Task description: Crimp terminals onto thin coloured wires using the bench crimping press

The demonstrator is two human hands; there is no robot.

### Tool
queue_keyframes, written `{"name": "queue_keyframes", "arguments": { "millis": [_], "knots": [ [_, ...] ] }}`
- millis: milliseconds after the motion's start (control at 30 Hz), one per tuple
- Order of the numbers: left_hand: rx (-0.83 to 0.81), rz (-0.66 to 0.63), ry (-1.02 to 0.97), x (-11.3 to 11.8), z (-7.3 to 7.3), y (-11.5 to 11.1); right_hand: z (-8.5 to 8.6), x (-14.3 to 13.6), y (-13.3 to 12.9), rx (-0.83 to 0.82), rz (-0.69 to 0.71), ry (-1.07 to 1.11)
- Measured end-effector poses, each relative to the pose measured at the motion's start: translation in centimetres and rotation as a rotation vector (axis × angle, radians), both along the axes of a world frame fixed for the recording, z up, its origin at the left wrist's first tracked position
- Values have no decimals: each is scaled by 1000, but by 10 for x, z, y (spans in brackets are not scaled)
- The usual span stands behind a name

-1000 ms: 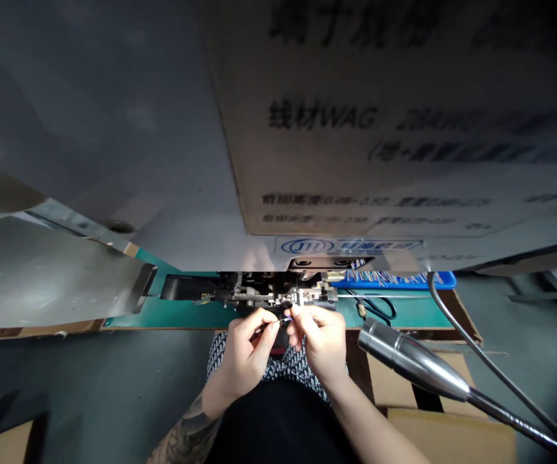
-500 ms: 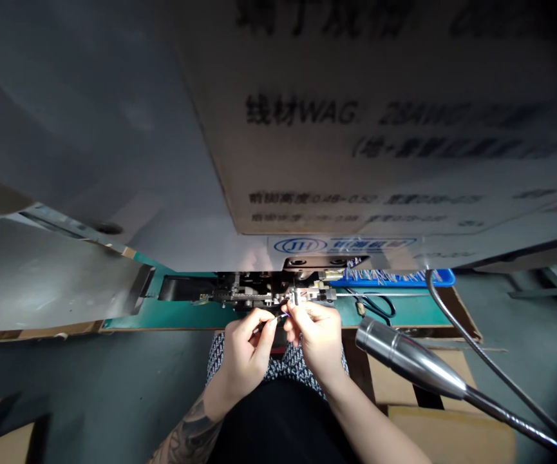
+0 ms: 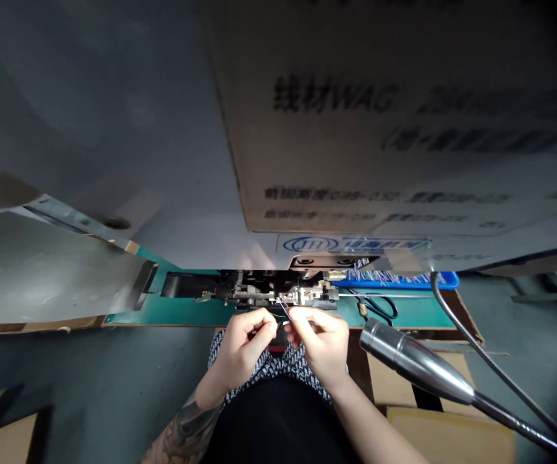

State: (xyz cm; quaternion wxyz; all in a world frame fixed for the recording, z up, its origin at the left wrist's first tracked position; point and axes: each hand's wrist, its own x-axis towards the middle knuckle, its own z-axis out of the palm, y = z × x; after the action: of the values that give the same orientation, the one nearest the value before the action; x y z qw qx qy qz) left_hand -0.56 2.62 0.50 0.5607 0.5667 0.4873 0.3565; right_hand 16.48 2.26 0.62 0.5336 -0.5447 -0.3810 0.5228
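Note:
Thin wires (image 3: 284,310) stick up from the pinched fingertips of my right hand (image 3: 317,338), their upper ends close to the metal parts of the machine (image 3: 278,295). Just to the left, my left hand (image 3: 246,341) is closed, thumb against forefinger, around something too small to make out. Both hands are close together in front of the machine's lower mechanism, with a small gap between their fingertips.
A large grey machine housing (image 3: 162,161) with a printed label fills the upper view. On the green bench (image 3: 181,314) lie black-handled scissors (image 3: 379,306) and a blue tray (image 3: 452,280) of wires. A metal lamp (image 3: 416,361) stands at the right.
My fingertips have moved slightly down and away from the machine's metal parts. The wires in my right hand now point up more visibly. The camera view has shifted a little.

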Motion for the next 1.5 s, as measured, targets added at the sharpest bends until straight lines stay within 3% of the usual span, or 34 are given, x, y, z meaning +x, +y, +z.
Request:
{"name": "queue_keyframes", "arguments": {
  "millis": [200,333,433,567,667,833,1100,1500],
  "knots": [
    [9,-31,-8,-2,-5,1,4,12,12,-107,253,110],
    [-168,-7,-152,-6,-15,1,0,17,7,-77,232,107],
    [-198,-3,-174,-4,-15,1,-8,18,2,156,200,-149],
    [46,71,11,5,-4,0,-20,13,2,478,-2,-473],
    [213,135,146,12,-1,-2,-19,4,5,387,-122,-439],
    [279,163,209,15,-5,-3,-9,-5,6,150,-105,-241],
    [395,188,248,15,-6,-3,-21,-4,10,196,-108,-195],
    [619,192,432,16,0,-8,-12,3,1,137,-50,-162]
  ]
}}
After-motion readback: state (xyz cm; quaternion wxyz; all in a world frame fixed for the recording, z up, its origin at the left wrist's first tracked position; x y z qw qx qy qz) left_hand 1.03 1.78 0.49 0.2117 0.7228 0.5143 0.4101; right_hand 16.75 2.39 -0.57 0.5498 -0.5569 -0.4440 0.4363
